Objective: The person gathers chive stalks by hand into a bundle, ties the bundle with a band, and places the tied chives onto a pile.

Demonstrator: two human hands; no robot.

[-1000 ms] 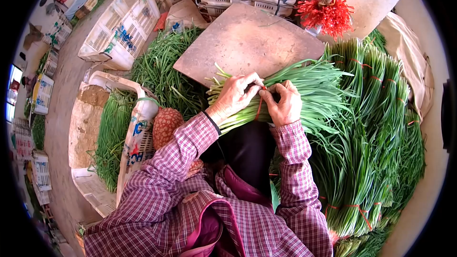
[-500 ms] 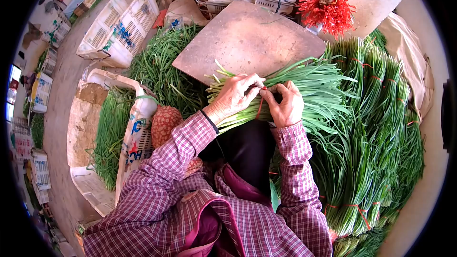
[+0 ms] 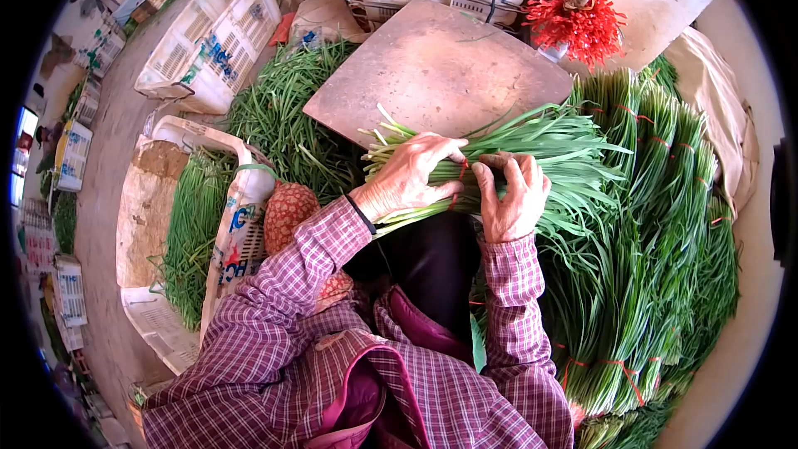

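Observation:
A bunch of garlic chives (image 3: pixel 557 150) lies across my lap, against the near edge of a board, pale stem ends to the left and green leaves to the right. A thin red tie (image 3: pixel 462 173) runs around it. My left hand (image 3: pixel 409 173) is wrapped over the stems just left of the tie, thumb low and fingers above. To the right of the tie, my right hand (image 3: pixel 514 195) grips the leaves with curled fingers. The undersides of both hands' grips are hidden.
The worn board (image 3: pixel 440 66) lies ahead. Loose chives (image 3: pixel 291 108) are heaped left of it, tied bunches (image 3: pixel 640 224) on the right. Red ties (image 3: pixel 575 25) hang at the upper right. A white crate (image 3: pixel 234 241) with greens stands left; another crate (image 3: pixel 212 41) lies beyond.
My hands have come apart from the red tie where their fingertips met. The right hand has shifted right and slightly down onto the leaves; the left now rests over the stems.

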